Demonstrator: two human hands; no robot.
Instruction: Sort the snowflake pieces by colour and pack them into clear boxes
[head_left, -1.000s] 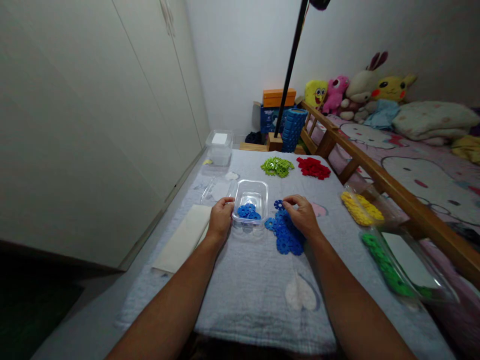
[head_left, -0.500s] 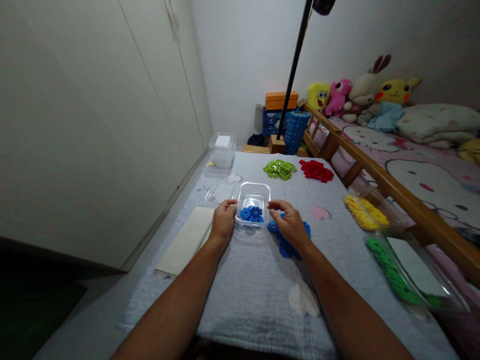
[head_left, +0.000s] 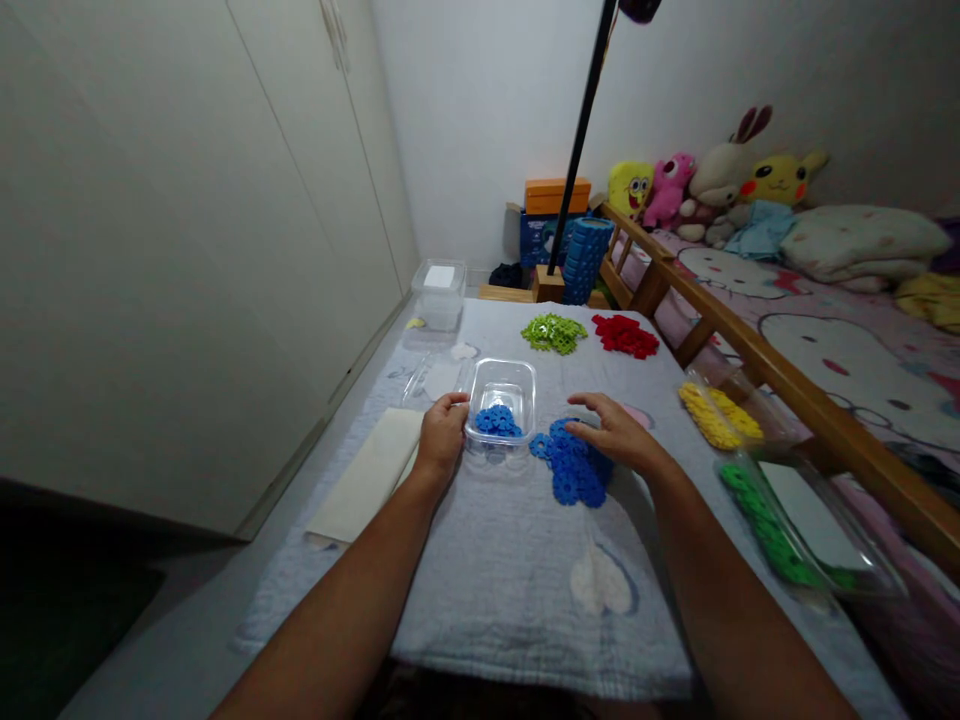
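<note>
A clear plastic container (head_left: 517, 385) stands in the middle of the cloth-covered table, with several blue snowflake-shaped pieces (head_left: 496, 420) inside at its near end. My left hand (head_left: 444, 432) grips the container's left wall, fingers at the rim. To the right of the container lies a loose pile of blue snowflake-shaped pieces (head_left: 577, 472). My right hand (head_left: 611, 432) hovers at the upper right of this pile, thumb and fingers spread apart with nothing visible between them.
Light green pieces (head_left: 553, 333) and red pieces (head_left: 625, 336) lie in heaps farther back. On the right are clear containers of yellow pieces (head_left: 720, 415) and green pieces (head_left: 769, 525). A folded cream cloth (head_left: 367, 478), a clear lid (head_left: 427, 380) and a lidded container (head_left: 439, 295) sit left.
My right hand has moved right, away from the container's side to over the blue pile, and its fingers have spread. My left hand stays on the container. The view has shifted slightly.
</note>
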